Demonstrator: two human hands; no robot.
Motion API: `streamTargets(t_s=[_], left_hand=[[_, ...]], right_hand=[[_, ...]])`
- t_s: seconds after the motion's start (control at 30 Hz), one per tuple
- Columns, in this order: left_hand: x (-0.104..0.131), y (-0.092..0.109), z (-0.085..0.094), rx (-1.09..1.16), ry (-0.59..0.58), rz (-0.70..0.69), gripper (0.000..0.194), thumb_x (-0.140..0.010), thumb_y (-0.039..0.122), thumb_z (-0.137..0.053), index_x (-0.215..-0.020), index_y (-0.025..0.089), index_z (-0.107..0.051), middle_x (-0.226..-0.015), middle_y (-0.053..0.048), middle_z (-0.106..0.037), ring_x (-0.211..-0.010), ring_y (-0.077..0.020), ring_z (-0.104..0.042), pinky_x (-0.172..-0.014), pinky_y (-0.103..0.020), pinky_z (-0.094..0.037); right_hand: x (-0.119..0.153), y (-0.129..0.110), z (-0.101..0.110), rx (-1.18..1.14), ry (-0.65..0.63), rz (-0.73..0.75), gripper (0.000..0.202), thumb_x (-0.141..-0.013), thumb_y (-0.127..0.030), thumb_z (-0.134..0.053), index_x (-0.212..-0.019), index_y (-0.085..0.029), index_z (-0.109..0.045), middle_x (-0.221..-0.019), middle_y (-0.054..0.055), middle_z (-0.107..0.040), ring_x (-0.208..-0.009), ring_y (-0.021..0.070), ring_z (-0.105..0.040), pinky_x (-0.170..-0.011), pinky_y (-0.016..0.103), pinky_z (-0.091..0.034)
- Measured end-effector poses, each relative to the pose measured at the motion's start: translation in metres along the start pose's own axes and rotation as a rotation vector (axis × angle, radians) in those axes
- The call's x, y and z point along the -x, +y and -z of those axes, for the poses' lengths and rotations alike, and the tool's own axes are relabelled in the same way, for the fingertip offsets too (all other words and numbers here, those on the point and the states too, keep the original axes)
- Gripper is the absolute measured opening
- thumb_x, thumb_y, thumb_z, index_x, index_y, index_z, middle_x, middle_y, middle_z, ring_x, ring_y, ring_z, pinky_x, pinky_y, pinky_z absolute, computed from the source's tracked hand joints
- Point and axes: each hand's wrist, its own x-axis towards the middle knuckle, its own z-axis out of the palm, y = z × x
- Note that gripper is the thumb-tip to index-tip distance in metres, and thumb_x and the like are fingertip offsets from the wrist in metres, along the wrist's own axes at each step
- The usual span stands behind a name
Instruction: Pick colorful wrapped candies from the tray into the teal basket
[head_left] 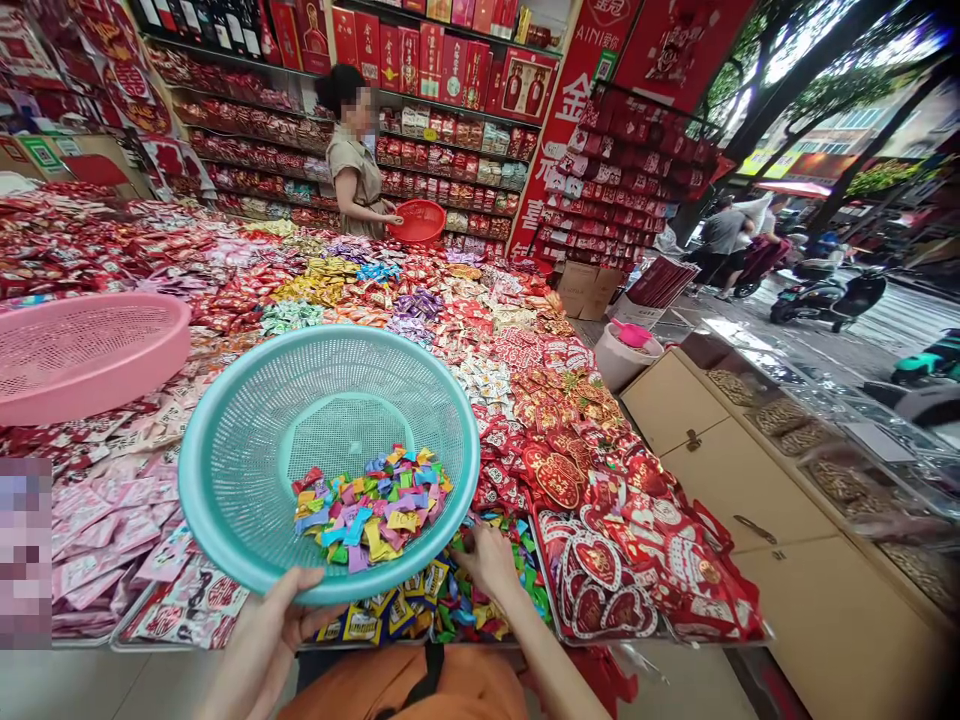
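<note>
A teal plastic basket [247, 500] with a mesh wall tilts toward me over the candy display. My left hand [281, 615] grips its near rim, thumb on top and fingers underneath. Colourful wrapped candies [382, 510] lie in a heap at the basket's near right side. Just right of the basket, my right hand [487, 560] is down at a tray of similar bright wrapped candies [529, 560]. Its fingers look curled, and their tips are partly hidden among the candies and by the rim. Yellow-and-navy wrapped sweets [367, 625] sit beneath the basket's near edge.
A pink basket [142, 370] rests on the candy at left. Red heart-shaped packets [600, 570] fill trays at right, beside a tan cabinet [750, 500]. Across the display, a person [356, 170] holds a red basket [420, 222] before stocked shelves. A white bucket [619, 365] stands beyond.
</note>
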Motion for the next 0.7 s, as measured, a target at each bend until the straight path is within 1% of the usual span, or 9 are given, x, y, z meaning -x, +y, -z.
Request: streamTargets(t_s=[0.13, 0.33, 0.5, 0.6, 0.7], left_hand=[[-0.0016, -0.0006, 0.0006, -0.013, -0.020, -0.006, 0.011, -0.059, 0.014, -0.074, -0.068, 0.012, -0.068, -0.082, -0.009, -0.073, -0.072, -0.0251, -0.068, -0.063, -0.039, -0.060], [-0.0069, -0.0067, 0.0051, -0.017, -0.053, -0.009, 0.013, -0.059, 0.015, -0.076, -0.070, 0.013, -0.068, -0.085, -0.008, -0.073, -0.077, -0.0263, -0.069, -0.066, -0.039, -0.060], [-0.0031, -0.0038, 0.0017, -0.018, -0.015, -0.002, 0.010, -0.060, 0.013, -0.073, -0.068, 0.014, -0.066, -0.084, -0.008, -0.073, -0.075, -0.0262, -0.069, -0.062, -0.037, -0.060], [-0.0014, -0.0022, -0.0001, -0.010, -0.011, 0.002, 0.010, -0.061, 0.013, -0.072, -0.068, 0.014, -0.066, -0.084, -0.008, -0.073, -0.074, -0.0259, -0.069, -0.062, -0.038, -0.060], [-0.0024, -0.0027, 0.0010, -0.016, -0.013, 0.001, 0.011, -0.061, 0.013, -0.073, -0.070, 0.014, -0.067, -0.084, -0.007, -0.073, -0.074, -0.0253, -0.069, -0.064, -0.039, -0.061]], right_hand=[[0.0024, 0.0006, 0.0035, -0.057, 0.019, -0.009, 0.015, -0.078, -0.033, -0.066, -0.078, -0.018, -0.068, -0.086, 0.009, -0.073, -0.087, 0.0243, -0.065, -0.066, 0.027, -0.033], [0.0032, 0.0000, 0.0070, -0.062, -0.003, -0.012, 0.017, -0.077, -0.035, -0.068, -0.071, -0.019, -0.067, -0.080, 0.007, -0.072, -0.079, 0.0220, -0.064, -0.062, 0.026, -0.030], [-0.0008, -0.0002, 0.0043, -0.050, 0.002, -0.001, 0.014, -0.074, -0.030, -0.069, -0.066, -0.019, -0.065, -0.072, 0.005, -0.069, -0.073, 0.0202, -0.062, -0.058, 0.026, -0.024], [0.0000, -0.0015, 0.0043, -0.073, 0.008, -0.007, 0.014, -0.074, -0.028, -0.067, -0.064, -0.018, -0.063, -0.071, 0.005, -0.067, -0.072, 0.0196, -0.061, -0.058, 0.026, -0.023], [0.0033, -0.0011, 0.0066, -0.136, 0.030, -0.006, 0.013, -0.075, -0.026, -0.065, -0.065, -0.018, -0.063, -0.074, 0.005, -0.067, -0.073, 0.0193, -0.060, -0.058, 0.025, -0.025]])
